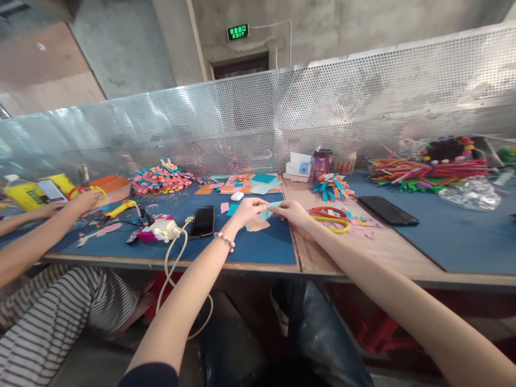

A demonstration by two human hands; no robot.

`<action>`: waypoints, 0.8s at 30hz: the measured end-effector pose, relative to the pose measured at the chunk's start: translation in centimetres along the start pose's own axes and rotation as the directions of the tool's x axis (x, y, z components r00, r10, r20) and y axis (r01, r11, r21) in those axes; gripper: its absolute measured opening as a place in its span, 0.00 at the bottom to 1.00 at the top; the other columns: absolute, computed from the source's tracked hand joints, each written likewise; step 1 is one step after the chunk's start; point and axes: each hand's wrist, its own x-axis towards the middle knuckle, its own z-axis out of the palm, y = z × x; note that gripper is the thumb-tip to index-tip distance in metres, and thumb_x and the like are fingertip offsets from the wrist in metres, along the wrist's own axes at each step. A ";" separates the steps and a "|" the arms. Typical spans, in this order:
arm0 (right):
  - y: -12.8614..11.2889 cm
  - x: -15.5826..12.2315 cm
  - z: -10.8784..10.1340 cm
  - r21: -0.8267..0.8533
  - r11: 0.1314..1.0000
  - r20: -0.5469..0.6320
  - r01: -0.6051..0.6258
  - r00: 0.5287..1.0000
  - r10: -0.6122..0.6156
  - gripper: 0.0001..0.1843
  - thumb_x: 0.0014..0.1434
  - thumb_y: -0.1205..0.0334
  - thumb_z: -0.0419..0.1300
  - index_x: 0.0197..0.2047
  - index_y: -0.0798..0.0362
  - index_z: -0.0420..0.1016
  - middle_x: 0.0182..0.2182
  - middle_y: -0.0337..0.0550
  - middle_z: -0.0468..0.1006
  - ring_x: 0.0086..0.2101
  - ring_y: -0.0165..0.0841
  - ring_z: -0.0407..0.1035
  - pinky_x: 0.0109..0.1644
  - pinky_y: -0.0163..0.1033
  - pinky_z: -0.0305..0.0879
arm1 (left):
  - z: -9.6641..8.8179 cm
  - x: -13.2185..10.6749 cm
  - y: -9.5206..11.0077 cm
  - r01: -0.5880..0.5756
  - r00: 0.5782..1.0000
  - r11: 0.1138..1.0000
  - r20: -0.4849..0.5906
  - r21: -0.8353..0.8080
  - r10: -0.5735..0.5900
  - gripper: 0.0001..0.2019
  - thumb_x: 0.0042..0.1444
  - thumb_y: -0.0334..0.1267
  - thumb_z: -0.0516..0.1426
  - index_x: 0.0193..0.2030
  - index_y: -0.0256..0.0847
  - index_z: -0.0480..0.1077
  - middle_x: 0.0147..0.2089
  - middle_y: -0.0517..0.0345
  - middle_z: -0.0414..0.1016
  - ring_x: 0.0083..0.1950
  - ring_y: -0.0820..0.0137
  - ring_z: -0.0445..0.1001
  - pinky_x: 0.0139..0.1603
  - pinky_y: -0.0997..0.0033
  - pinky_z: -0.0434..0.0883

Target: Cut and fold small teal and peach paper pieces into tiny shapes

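**Both hands pinch a light-blue paper over the desk**

The left hand (252,207) and right hand (292,210) meet just above the near middle of the desk (260,250). The fingers of each are drawn together on the light-blue paper (274,204), the left hand at its left side, the right hand at its right; exactly how each fingertip presses is too small to tell. A peach paper (258,223) lies just below them on the desk.

Near the left hand, on its far side, is a white case (237,196); farther left lies a dark phone (202,221). Beyond the hands, coloured sheets (266,183) overlap. Just right of the right hand lie scissors with red and yellow handles (341,223), near paper scraps (365,228). A fringed paper bundle (331,188) sits beyond them, in front of a purple cup (322,163). A black phone (388,209) lies farther right. At far left, a co-worker's hand (86,201) is at yellow-and-red handles (104,194).
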 end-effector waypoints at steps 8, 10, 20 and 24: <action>0.7 0.1 -0.2 -0.042 0.999 -0.004 0.020 1.000 -0.021 0.14 0.62 0.56 0.55 0.43 0.58 0.71 0.38 0.42 0.74 0.34 0.31 0.71 0.38 0.40 0.70 | 0.0 -0.3 0.4 -0.006 1.000 1.000 -0.002 0.006 0.006 0.13 0.45 0.44 0.62 0.34 0.36 0.76 0.33 0.53 0.77 0.33 0.70 0.70 0.33 0.71 0.65; 0.7 0.0 -0.2 -0.053 0.998 -0.010 0.024 1.000 -0.025 0.14 0.62 0.56 0.55 0.43 0.58 0.71 0.38 0.42 0.74 0.34 0.31 0.71 0.37 0.40 0.70 | 0.0 -0.3 0.5 -0.011 1.000 1.000 -0.003 0.000 0.011 0.13 0.45 0.44 0.62 0.34 0.37 0.76 0.33 0.53 0.77 0.34 0.69 0.71 0.34 0.71 0.65; -0.2 -0.4 -0.3 -0.099 0.994 -0.001 0.048 0.999 -0.048 0.14 0.62 0.55 0.55 0.39 0.59 0.71 0.32 0.39 0.74 0.30 0.28 0.70 0.33 0.36 0.69 | 0.0 -0.5 0.7 -0.017 1.000 0.999 -0.008 -0.029 0.017 0.13 0.45 0.44 0.62 0.34 0.36 0.76 0.34 0.52 0.77 0.36 0.68 0.72 0.37 0.70 0.66; -0.4 -0.5 -0.2 -0.094 0.993 0.028 0.077 0.997 -0.075 0.13 0.61 0.56 0.56 0.41 0.59 0.71 0.35 0.40 0.74 0.33 0.30 0.71 0.36 0.38 0.70 | 0.1 -0.4 0.6 -0.014 1.000 0.999 -0.013 -0.034 0.014 0.13 0.45 0.43 0.62 0.34 0.37 0.76 0.34 0.53 0.77 0.35 0.70 0.72 0.37 0.70 0.66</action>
